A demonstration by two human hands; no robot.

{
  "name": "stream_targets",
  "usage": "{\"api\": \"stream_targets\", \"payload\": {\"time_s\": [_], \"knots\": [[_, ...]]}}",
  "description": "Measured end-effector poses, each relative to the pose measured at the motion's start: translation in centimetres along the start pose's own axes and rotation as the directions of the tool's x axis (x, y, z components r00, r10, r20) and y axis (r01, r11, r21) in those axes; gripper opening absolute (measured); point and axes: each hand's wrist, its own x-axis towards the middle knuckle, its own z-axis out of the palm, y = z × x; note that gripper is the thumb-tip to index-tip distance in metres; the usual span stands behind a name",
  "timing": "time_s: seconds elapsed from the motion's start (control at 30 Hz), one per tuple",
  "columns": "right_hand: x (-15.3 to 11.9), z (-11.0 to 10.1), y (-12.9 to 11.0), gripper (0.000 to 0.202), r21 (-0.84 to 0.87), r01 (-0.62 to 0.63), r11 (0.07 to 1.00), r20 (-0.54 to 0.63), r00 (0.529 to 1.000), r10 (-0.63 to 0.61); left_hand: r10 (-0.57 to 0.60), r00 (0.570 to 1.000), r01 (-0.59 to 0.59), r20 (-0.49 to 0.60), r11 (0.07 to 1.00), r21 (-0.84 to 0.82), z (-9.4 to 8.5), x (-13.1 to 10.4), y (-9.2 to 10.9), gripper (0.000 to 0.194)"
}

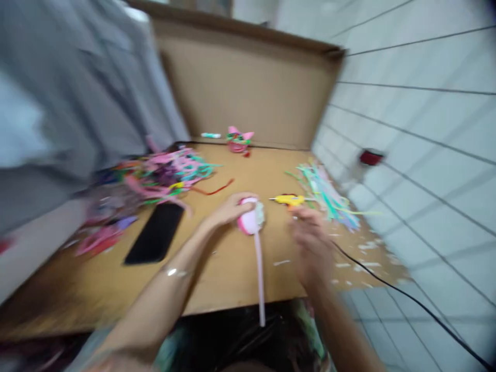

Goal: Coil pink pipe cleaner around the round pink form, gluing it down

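Note:
My left hand (235, 207) is closed on a small rounded craft piece (248, 219), white and bright pink with a pale green fuzzy edge. From its underside a long pale pink strip (259, 279), like a pipe cleaner, runs down past the table's front edge. To the right, my right hand (310, 240), smeared by motion, grips a yellow hot glue gun (290, 200) from below. The gun's nozzle points left toward the craft piece, with a gap between them. A black cord (372, 274) trails away to the lower right.
A heap of coloured pipe cleaners (170, 173) and a black phone (155, 235) lie left on the wooden table (220, 289). Pastel pipe cleaners (327, 194) and white scraps lie right. A pink-eared craft figure (238, 140) stands at the back before a cardboard panel (248, 82).

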Motion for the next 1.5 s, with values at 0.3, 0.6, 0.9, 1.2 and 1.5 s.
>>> {"api": "stream_targets", "payload": {"time_s": [0.3, 0.6, 0.9, 1.2, 1.5], "knots": [[4.7, -0.1, 0.8, 0.036, 0.638, -0.293, 0.712, 0.031, 0.934, 0.357, -0.025, 0.999, 0.024, 0.047, 1.0, 0.012, -0.2, 0.0, -0.1, 0.047], [5.5, 1.2, 1.5, 0.021, 0.561, -0.201, 0.803, -0.045, 0.961, 0.272, -0.02, 0.999, 0.02, 0.046, 1.0, -0.002, -0.2, -0.2, 0.2, 0.047], [4.3, 0.9, 2.0, 0.03, 0.358, -0.121, 0.926, 0.081, 0.992, 0.098, -0.008, 0.998, 0.01, 0.063, 0.999, -0.036, -0.6, -0.2, -0.1, 0.041], [3.3, 0.1, 0.7, 0.033, -0.309, 0.435, 0.846, 0.154, 0.901, -0.407, -0.048, 0.998, 0.053, 0.045, 0.992, -0.112, -1.0, 0.0, -0.9, 0.039], [2.3, 1.1, 1.3, 0.012, -0.531, 0.663, 0.527, 0.219, 0.709, -0.671, -0.07, 0.997, 0.076, 0.037, 0.978, -0.197, -0.8, -0.2, -0.6, 0.038]]}}
